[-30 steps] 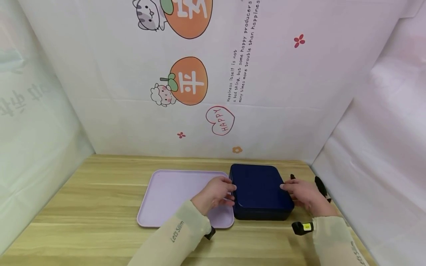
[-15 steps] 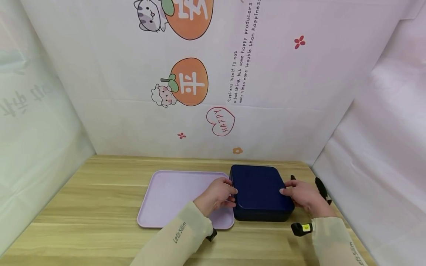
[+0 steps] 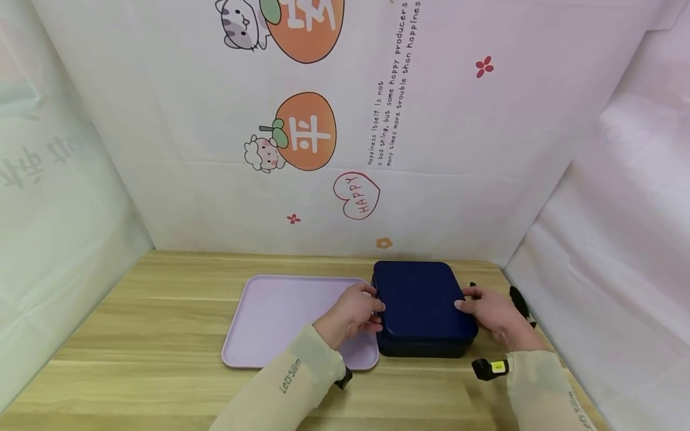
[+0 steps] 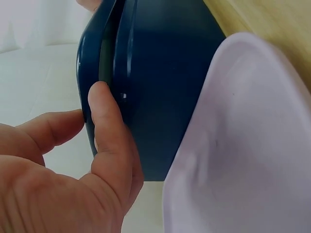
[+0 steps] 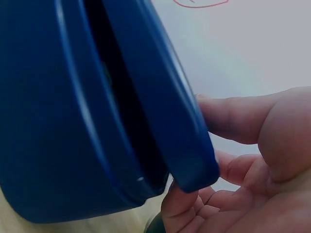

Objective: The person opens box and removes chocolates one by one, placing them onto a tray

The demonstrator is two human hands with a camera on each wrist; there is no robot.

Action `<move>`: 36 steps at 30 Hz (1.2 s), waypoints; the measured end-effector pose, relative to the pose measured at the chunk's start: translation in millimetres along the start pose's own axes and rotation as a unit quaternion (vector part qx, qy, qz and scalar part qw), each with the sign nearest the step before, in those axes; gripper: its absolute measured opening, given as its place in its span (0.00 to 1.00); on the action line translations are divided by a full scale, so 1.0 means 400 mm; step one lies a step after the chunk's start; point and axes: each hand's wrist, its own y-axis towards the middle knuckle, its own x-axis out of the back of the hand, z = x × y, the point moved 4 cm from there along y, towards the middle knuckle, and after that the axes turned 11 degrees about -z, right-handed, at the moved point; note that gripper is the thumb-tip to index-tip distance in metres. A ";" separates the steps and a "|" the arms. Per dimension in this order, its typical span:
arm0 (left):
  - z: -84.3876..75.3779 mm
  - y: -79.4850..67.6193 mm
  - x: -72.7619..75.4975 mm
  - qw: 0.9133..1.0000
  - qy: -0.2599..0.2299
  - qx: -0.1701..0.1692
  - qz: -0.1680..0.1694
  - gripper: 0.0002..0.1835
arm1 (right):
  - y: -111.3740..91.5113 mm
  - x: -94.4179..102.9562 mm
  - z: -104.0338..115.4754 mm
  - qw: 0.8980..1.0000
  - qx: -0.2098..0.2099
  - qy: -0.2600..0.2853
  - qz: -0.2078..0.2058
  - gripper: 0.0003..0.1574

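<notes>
A navy blue square box (image 3: 423, 348) stands at the right of the table, its lid (image 3: 420, 299) raised a little off the base. In the left wrist view my left hand (image 4: 109, 160) pinches the lid's left edge, thumb on top and fingertips under the rim by a narrow gap. On the other side my right hand (image 3: 493, 312) grips the lid's right edge between thumb and fingers. A dark slit between lid (image 5: 160, 92) and base (image 5: 43, 121) shows in the right wrist view; the inside is too dark to make out.
A pale lilac tray (image 3: 280, 317) lies close against the box's left side, under my left forearm. A black wrist camera (image 3: 489, 369) with a yellow label hangs by my right sleeve. The printed white backdrop (image 3: 431, 209) rises behind the wooden table (image 3: 178, 311).
The lid has risen slightly off the base, its far edge moving up in the head view. Both hands keep their places at its sides; the tray has stayed put.
</notes>
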 end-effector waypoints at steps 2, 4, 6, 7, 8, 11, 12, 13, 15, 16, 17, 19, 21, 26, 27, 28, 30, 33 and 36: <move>-0.005 -0.002 0.001 1.000 -0.001 -0.001 -0.003 0.18 | -0.002 0.002 0.007 1.000 0.002 0.008 0.002 0.43; -0.008 -0.002 0.001 1.000 -0.002 -0.003 -0.004 0.18 | -0.004 0.004 0.011 1.000 0.004 0.013 0.003 0.43; -0.010 -0.001 0.003 1.000 -0.004 -0.001 -0.004 0.18 | -0.004 0.004 0.014 1.000 0.007 0.018 0.006 0.44; -0.011 -0.001 0.004 1.000 -0.005 0.000 -0.003 0.19 | -0.004 0.004 0.014 1.000 0.008 0.020 0.006 0.44; -0.012 0.000 0.004 1.000 -0.005 0.000 -0.002 0.19 | -0.004 0.004 0.014 1.000 0.008 0.021 0.007 0.44; -0.014 -0.001 0.007 1.000 -0.010 0.003 0.004 0.24 | -0.004 0.003 0.011 0.999 0.003 0.038 0.011 0.45; -0.016 -0.003 0.008 1.000 -0.012 0.004 0.006 0.26 | -0.005 0.002 0.011 0.999 0.002 0.044 0.013 0.45; -0.018 -0.004 0.008 1.000 -0.016 0.004 0.009 0.29 | -0.005 0.002 0.010 0.998 -0.001 0.053 0.017 0.45; -0.021 -0.008 0.009 1.000 -0.022 0.005 0.017 0.33 | -0.007 0.002 0.010 0.997 -0.001 0.068 0.025 0.46; -0.023 -0.009 0.009 0.999 -0.024 0.004 0.023 0.35 | -0.009 0.004 0.010 0.997 0.000 0.075 0.030 0.47; -0.025 -0.011 0.010 0.999 -0.026 0.004 0.030 0.37 | -0.010 0.005 0.010 0.996 0.004 0.081 0.036 0.47; -0.029 -0.014 0.011 0.999 -0.024 0.003 0.044 0.40 | -0.013 0.007 0.010 0.994 0.010 0.098 0.048 0.48; -0.032 -0.017 0.013 0.998 -0.017 0.003 0.062 0.43 | -0.016 0.010 0.012 0.991 0.019 0.119 0.062 0.50; -0.034 -0.031 0.020 0.995 0.007 0.008 0.100 0.51 | -0.032 0.017 0.020 0.982 0.035 0.153 0.106 0.58; -0.033 -0.033 0.021 0.994 0.010 0.008 0.106 0.52 | -0.035 0.019 0.022 0.981 0.036 0.151 0.112 0.60; -0.033 -0.037 0.022 0.994 0.013 0.007 0.111 0.53 | -0.038 0.020 0.022 0.982 0.037 0.146 0.116 0.60; -0.032 -0.042 0.022 0.993 0.014 0.004 0.116 0.54 | -0.045 0.023 0.022 0.983 0.034 0.134 0.119 0.61; -0.033 -0.050 0.021 0.992 0.022 -0.004 0.123 0.55 | -0.053 0.027 0.020 0.988 0.024 0.103 0.110 0.62; -0.036 -0.061 0.019 0.990 0.043 -0.014 0.131 0.56 | -0.061 0.031 0.018 0.991 0.015 0.075 0.107 0.62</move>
